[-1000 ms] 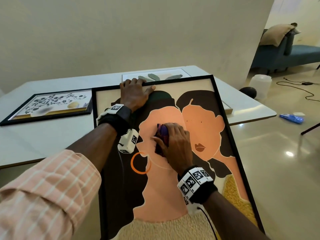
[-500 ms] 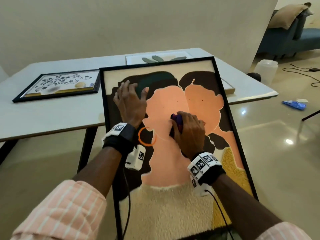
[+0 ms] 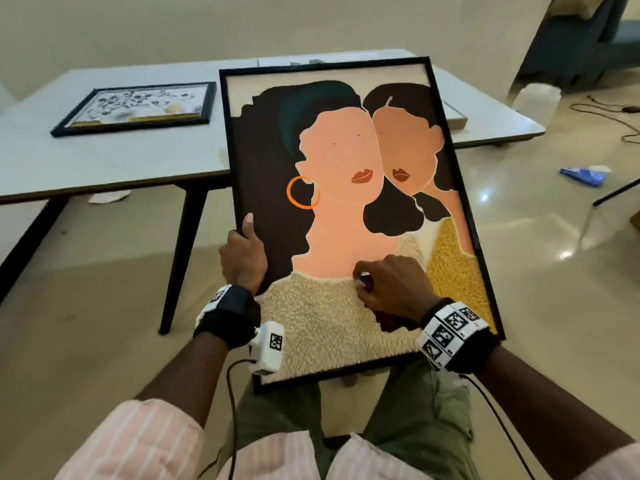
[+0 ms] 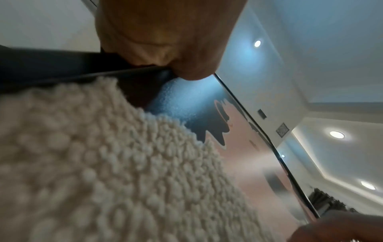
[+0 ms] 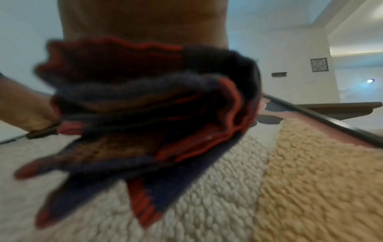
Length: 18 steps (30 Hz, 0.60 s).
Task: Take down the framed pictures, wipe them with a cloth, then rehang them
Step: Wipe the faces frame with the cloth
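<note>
A large black-framed picture (image 3: 346, 161) of two women leans tilted, its lower edge on my lap and its top toward the white table (image 3: 104, 161). My left hand (image 3: 244, 258) grips its left frame edge, thumb on the front; the left wrist view shows that thumb (image 4: 186, 68) over the frame. My right hand (image 3: 388, 289) holds a bunched purple and red cloth (image 5: 145, 117) against the picture's lower part, on the cream textured area (image 3: 318, 323). In the head view only a bit of the cloth (image 3: 365, 282) peeks out beside my fingers.
A smaller black-framed picture (image 3: 138, 107) lies flat on the table at the left. Another frame (image 3: 453, 116) lies behind the big picture's top right corner. On the shiny floor at the right are a white jar (image 3: 535, 98), a cable (image 3: 609, 112) and a blue packet (image 3: 583, 174).
The picture has slid off the table toward me and now stands on my lap. My left hand moved from the top area down to the left edge. My right hand wiped downward with the cloth.
</note>
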Tool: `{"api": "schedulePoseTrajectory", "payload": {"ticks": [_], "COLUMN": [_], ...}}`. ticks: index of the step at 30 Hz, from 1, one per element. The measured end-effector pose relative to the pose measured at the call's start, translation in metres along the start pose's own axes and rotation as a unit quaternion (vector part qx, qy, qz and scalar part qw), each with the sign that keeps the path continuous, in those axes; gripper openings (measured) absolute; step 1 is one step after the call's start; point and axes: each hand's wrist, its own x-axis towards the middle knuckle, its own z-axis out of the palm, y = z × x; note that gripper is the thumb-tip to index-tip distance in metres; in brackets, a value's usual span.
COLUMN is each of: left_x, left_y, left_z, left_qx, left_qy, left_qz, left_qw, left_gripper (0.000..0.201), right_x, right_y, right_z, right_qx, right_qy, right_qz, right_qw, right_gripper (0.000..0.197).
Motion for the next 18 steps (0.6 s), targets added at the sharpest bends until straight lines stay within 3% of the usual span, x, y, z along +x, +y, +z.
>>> {"api": "schedulePoseTrajectory", "payload": {"ticks": [3,8,13,16,18], "left_x": [0.009,0.036,0.058,0.071,0.080], "left_y": [0.019,0.058,0.082,0.091,0.096], "left_z": [-0.011,-0.022,-0.020,-0.020,-0.018], "left_qx": [0.019,0.014,-0.013,-0.024,-0.092], "left_qy": [-0.015,-0.059,-0.088,-0.115,-0.198], "left_qz": [0.007,-0.002,-0.023,-0.033,-0.041], "left_qw": [1.000,0.998,0.996,0.993,0.975], "left_gripper": [0.073,0.071,0.069,0.069,0.062], "right_x": [-0.004,-0.016,-0.031,-0.033,-0.030], "right_y": [0.000,-0.012,-0.022,-0.022,-0.016], "right_z": [-0.028,-0.073,-0.095,-0.094,-0.092], "right_qx": [-0.035,-0.058,-0.062,-0.144,-0.166], "right_qy": [-0.030,-0.071,-0.111,-0.089,-0.044], "right_qz": [-0.019,-0.043,-0.078,-0.098,-0.092], "right_qw": [0.999,0.995,0.989,0.981,0.981], "right_gripper": [0.040,0.042,0.092,0.074,0.049]}}
